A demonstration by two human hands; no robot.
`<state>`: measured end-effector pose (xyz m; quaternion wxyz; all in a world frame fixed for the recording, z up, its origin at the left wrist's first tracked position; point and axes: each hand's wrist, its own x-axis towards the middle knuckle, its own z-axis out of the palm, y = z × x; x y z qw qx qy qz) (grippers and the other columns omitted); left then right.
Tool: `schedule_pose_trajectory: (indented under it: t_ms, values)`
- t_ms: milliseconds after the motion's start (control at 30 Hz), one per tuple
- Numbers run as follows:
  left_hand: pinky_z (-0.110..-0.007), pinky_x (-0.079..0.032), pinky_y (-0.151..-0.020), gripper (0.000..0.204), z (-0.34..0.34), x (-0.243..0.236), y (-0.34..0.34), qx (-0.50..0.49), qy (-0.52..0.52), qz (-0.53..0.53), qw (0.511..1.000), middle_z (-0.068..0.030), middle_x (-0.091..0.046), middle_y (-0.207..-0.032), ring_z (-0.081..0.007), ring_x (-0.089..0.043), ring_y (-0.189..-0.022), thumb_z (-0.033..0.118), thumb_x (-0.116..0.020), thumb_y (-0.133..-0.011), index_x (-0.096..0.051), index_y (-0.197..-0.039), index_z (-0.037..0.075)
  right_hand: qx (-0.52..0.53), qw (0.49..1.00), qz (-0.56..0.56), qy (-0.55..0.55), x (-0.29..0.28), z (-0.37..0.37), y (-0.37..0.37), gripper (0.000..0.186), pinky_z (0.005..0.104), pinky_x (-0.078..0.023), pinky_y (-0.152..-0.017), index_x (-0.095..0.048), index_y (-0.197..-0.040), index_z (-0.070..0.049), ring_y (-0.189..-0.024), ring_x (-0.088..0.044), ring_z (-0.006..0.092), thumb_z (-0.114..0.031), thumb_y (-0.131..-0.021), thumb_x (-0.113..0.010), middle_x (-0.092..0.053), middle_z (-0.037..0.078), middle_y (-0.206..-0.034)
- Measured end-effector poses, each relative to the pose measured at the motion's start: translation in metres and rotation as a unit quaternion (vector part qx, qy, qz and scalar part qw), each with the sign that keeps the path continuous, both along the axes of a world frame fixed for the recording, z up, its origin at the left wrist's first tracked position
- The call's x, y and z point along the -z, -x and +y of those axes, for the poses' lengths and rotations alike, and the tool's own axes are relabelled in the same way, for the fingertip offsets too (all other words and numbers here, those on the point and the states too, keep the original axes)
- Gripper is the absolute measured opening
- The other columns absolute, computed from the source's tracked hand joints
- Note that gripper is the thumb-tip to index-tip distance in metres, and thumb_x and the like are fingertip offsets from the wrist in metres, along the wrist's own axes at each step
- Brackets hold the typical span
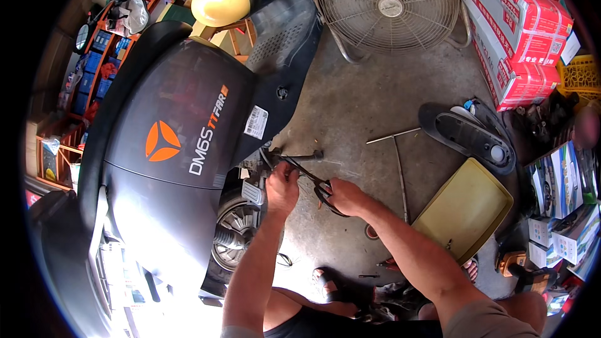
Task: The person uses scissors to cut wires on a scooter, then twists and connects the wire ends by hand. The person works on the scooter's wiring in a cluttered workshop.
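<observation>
A dark grey electric scooter [163,106] with an orange emblem stands on the left. Beside its lower edge, my left hand [282,189] is closed around a black cable near the point where it comes out under the body. The same black cable [307,173] runs across to my right hand [346,196], whose fingers are closed on a bent loop of it. The loose end hangs below the right hand. Close by the left forearm are the scooter's rear wheel [233,238] and a grey ribbed pedal [253,192].
A yellowish tray [501,203] lies on the floor at right, beside a T-handle wrench [400,172] and a removed black cover [447,128]. A large floor fan [391,31] stands ahead. Red-and-white boxes [532,25] are stacked at far right; shelves [94,69] line the left.
</observation>
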<state>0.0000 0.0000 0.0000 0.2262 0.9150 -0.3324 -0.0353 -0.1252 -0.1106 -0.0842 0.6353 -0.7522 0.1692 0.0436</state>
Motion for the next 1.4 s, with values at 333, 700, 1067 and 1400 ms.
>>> schedule_pose_trajectory:
  t_ms: [333, 700, 1067, 1400]
  values:
    - [-0.037, -0.052, -0.072, 0.011, -0.001, -0.001, 0.0, 0.011, -0.014, -0.01, 1.0, -0.0158, -0.069, -0.086, -0.0302, -0.068, -0.081, 0.006, -0.062, -0.084, -0.063, -0.093, 0.001, 0.025, 0.999, -0.007, 0.02, 0.001, -0.009, 0.005, 0.035, 0.0446, -0.048, -0.074, -0.055, -0.102, 0.005, -0.091, -0.064, 0.0407, -0.023, -0.082, -0.064, -0.064, 0.026, -0.092]
    - [-0.037, -0.051, -0.072, 0.011, 0.0, 0.0, 0.0, -0.008, -0.008, -0.002, 1.0, -0.0154, -0.069, -0.085, -0.0295, -0.068, -0.08, 0.008, -0.062, -0.085, -0.062, -0.093, 0.0, -0.006, 1.0, 0.005, -0.026, -0.001, -0.007, 0.007, 0.043, 0.0423, -0.047, -0.07, -0.052, -0.102, 0.005, -0.086, -0.065, 0.036, -0.033, -0.086, -0.064, -0.064, 0.025, -0.088]
    - [-0.037, -0.051, -0.071, 0.012, -0.003, 0.004, 0.002, -0.004, 0.018, -0.024, 1.0, -0.0162, -0.069, -0.084, -0.0305, -0.068, -0.079, 0.01, -0.061, -0.085, -0.062, -0.091, 0.0, 0.011, 0.999, 0.02, 0.042, -0.011, -0.008, 0.009, 0.043, 0.0463, -0.048, -0.076, -0.052, -0.106, 0.006, -0.092, -0.063, 0.0418, -0.029, -0.084, -0.065, -0.063, 0.028, -0.094]
    - [-0.036, -0.051, -0.072, 0.012, -0.004, 0.003, 0.005, -0.017, 0.006, -0.018, 1.0, -0.0161, -0.069, -0.086, -0.0289, -0.068, -0.079, 0.009, -0.06, -0.086, -0.061, -0.093, -0.001, -0.002, 0.999, 0.001, 0.053, -0.021, -0.008, 0.012, 0.038, 0.0465, -0.052, -0.077, -0.053, -0.103, 0.012, -0.092, -0.065, 0.0428, -0.017, -0.08, -0.063, -0.065, 0.03, -0.093]
